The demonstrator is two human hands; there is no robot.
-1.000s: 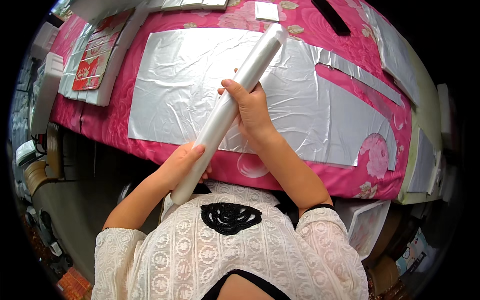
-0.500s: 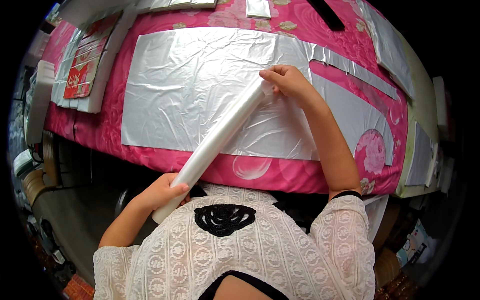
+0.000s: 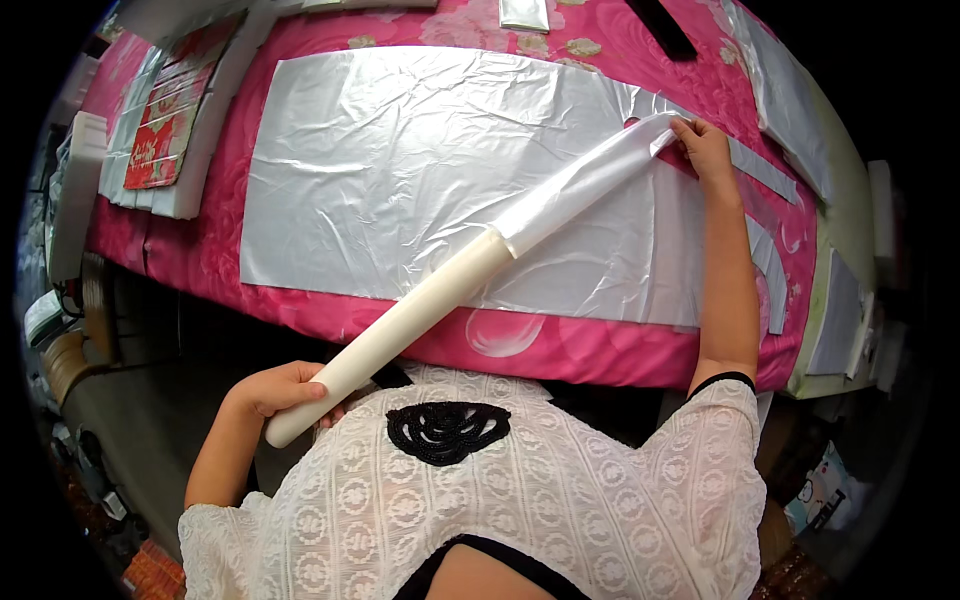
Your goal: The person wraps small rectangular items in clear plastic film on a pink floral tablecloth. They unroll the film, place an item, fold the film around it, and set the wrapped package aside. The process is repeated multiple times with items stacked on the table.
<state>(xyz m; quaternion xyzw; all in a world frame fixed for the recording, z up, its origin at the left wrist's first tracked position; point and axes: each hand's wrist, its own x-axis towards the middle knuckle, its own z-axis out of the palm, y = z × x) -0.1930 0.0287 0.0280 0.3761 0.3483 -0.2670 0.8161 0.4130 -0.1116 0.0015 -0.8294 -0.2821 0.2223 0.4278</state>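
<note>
My left hand (image 3: 290, 390) is wrapped round the near end of a smooth cream-coloured rod (image 3: 400, 325), held slantwise over the table's front edge. A tube of shiny translucent plastic film (image 3: 580, 190) covers the rod's far part and extends beyond it. At the film's far end my right hand (image 3: 704, 150) pinches a gathered corner between thumb and fingers. Beneath them lies a large flat silvery plastic bag (image 3: 370, 170), wrinkled, with strap-like handle strips (image 3: 765, 172) to the right. How far the rod reaches inside the film is hidden.
The table wears a pink flowered cloth (image 3: 190, 265). At the left stands a stack of white packs with a red printed sheet (image 3: 165, 135) on top. A black bar (image 3: 660, 28) and a small silvery packet (image 3: 524, 14) lie at the back. More plastic sheets (image 3: 785, 95) lie at the right.
My right hand has moved right and away, drawing the film along the rod, so the rod's near part is now bare. My left hand has shifted slightly left with the rod.
</note>
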